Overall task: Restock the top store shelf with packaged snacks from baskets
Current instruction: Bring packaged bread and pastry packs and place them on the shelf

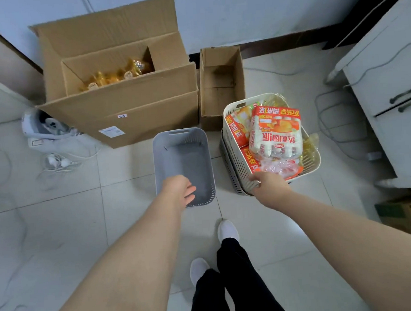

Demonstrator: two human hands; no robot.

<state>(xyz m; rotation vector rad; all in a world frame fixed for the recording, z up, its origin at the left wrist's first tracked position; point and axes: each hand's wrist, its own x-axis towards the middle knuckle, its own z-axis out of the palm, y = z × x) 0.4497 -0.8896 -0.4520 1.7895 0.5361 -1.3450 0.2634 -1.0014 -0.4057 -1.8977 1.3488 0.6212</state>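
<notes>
Two baskets stand on the tiled floor in front of my feet. The grey basket [181,135] in the middle is empty. My left hand [180,190] hovers over its near rim, fingers loosely apart and holding nothing. To its right, a cream basket [230,139] sits nested in a second one and is piled with snack packs. The top pack is a large white-and-red one [275,131], with orange packs [237,127] beneath it. My right hand [270,184] grips the cream basket's near rim.
A big open cardboard box [124,107] holding yellow packets [115,76] stands behind the grey basket. A small empty carton [221,82] is beside it. A white cabinet [387,84] stands on the right. Cables [329,114] and a white appliance [46,126] lie on the floor.
</notes>
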